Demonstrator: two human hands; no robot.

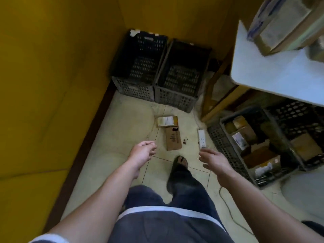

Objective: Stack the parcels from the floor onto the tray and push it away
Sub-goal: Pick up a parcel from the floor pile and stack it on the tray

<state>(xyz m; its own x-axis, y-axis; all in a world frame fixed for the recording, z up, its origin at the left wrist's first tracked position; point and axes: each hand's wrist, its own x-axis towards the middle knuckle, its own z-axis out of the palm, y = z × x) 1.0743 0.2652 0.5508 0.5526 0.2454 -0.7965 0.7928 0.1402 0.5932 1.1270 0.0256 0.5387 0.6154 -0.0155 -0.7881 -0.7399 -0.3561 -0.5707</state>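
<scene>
Standing over the floor parcels, the person holds both arms out and down; nothing is lifted yet.

Grip: left hand (142,149) has its fingers loosely curled around nothing. Right hand (214,159) has its fingers spread and slack, and is also empty. In this view it hangs over the near end of the slim white parcel (201,138); whether it touches cannot be told.

Task items, all on the tiled floor (122,134):
- small labelled box (167,121)
- flat brown carton (173,139), lying against the labelled box
- slim white parcel, apart to the right, just beside the loaded crate (226,148)

Judgement: this is the start of a pick-up, with three parcels outstanding. The next move calls for bending lower, closing the right hand across the slim parcel's long sides, and carrying it to the tray. Which container serves as the tray is not certain; the loaded crate is nearest and looks likeliest.

Containers:
- Two black crates (140,67) stand side by side against the yellow wall (52,67). Both appear empty, though the interiors are dark.
- The loaded crate sits partly under the white table (273,72) and holds several brown cartons, some with white labels, in a loose jumble.
- A further crate (298,116) sits behind it, contents too dark to read.
- The table top carries boxes, blurred.
</scene>
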